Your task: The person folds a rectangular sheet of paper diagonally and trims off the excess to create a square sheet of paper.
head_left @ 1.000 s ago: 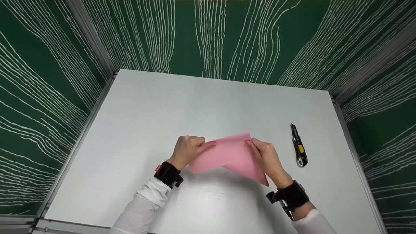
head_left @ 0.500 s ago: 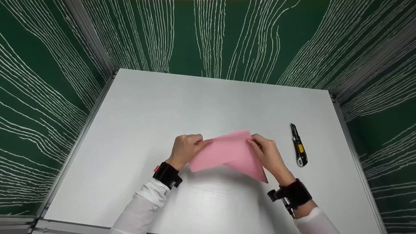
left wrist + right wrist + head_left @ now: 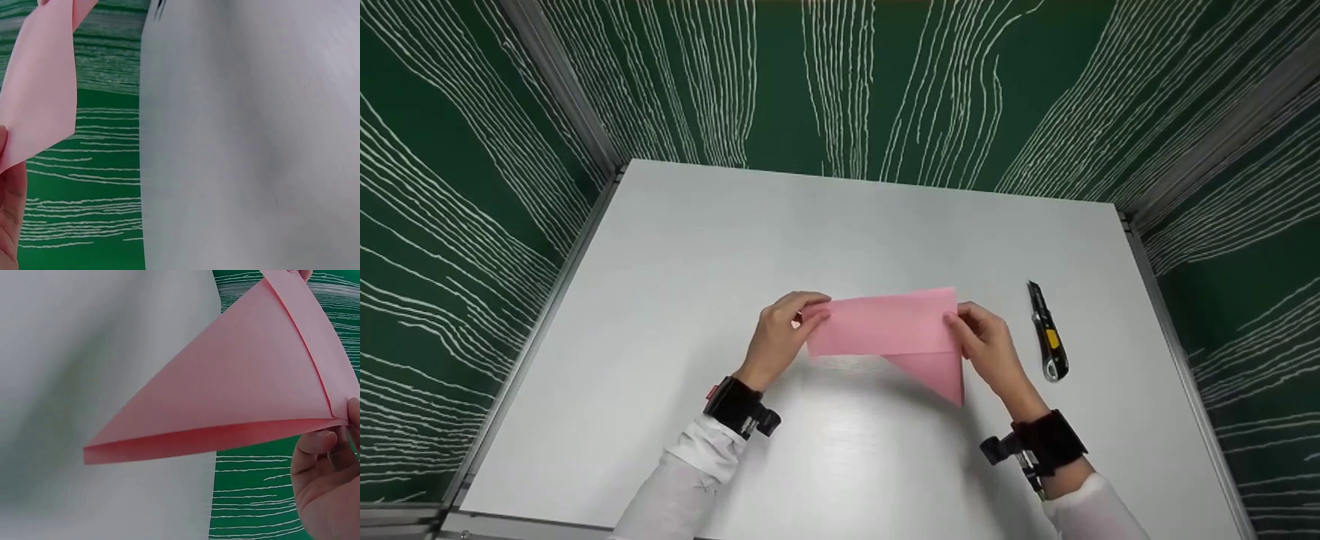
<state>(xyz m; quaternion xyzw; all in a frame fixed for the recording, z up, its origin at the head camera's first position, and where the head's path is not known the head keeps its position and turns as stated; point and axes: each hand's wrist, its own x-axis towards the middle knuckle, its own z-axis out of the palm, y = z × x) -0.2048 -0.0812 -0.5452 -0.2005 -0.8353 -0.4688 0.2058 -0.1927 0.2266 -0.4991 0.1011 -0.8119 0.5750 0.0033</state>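
A folded sheet of pink paper (image 3: pixel 885 326) is held up above the table between both hands. Its upper part is a long strip, and a triangular flap hangs below at the right. My left hand (image 3: pixel 784 330) pinches the strip's left end between thumb and fingers. At the right end, my right hand (image 3: pixel 986 341) pinches the edge near the top corner. In the right wrist view the paper (image 3: pixel 225 382) shows a layered triangle with a narrow opening along its lower edge, and the right thumb and fingers (image 3: pixel 315 444) grip its corner.
A black and yellow utility knife (image 3: pixel 1048 334) lies on the white table (image 3: pixel 697 240) to the right of my right hand. Green panels with white wavy lines (image 3: pixel 847 90) stand behind the table and along both sides.
The pink paper has risen slightly and levelled out, its strip now flatter and straighter. Both hands have moved a little up and farther apart, still pinching the ends. The utility knife stays put.
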